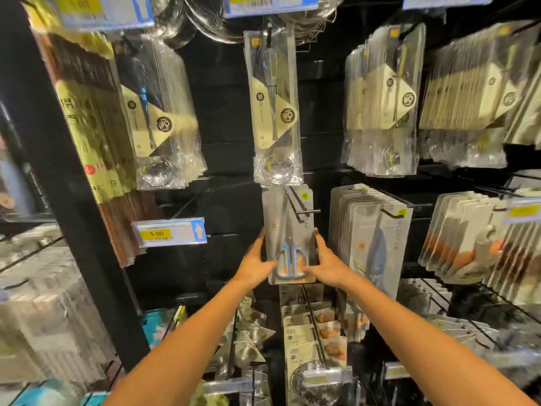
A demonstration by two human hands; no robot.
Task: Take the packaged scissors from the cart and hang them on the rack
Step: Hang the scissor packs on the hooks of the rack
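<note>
The left hand grips the lower left edge of a flat clear-and-grey card package of blue-handled scissors, thumb across its front, while the right hand clasps the lower right edge, fingers running up that side. Held upright between both hands, the package has its top at a black metal peg hook jutting from the dark rack; the hook's tip shows in front of the upper part of the card. Directly above hangs a clear bag holding a steel ladle. Just right, a row of matching grey scissor packages fills the neighbouring peg. To the left, a blue-framed price tag with a yellow label sits on another peg's end.
</note>
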